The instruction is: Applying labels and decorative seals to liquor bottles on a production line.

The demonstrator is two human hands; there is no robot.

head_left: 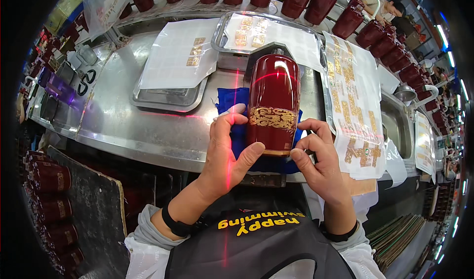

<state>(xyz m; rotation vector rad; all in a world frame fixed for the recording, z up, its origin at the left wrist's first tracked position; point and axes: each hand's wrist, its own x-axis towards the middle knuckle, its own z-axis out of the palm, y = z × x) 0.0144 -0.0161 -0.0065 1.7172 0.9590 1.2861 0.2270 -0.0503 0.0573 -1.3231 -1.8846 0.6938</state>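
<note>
Resting on a blue cloth point(224, 97), the bottle point(273, 90) is glossy dark red, with a gold-patterned band point(273, 118) round its lower body, a gold-coloured rim at its base and its neck pointing away from the person. A small mark below the band is too tiny to read. Yellow lettering crosses the apron point(237, 249); gold labels point(347, 74) cover sheets at right. The bottle lies between the hands, left hand point(223, 153) and right hand point(321, 153) apart, fingers loosely bent at its sides; firm contact I cannot tell.
</note>
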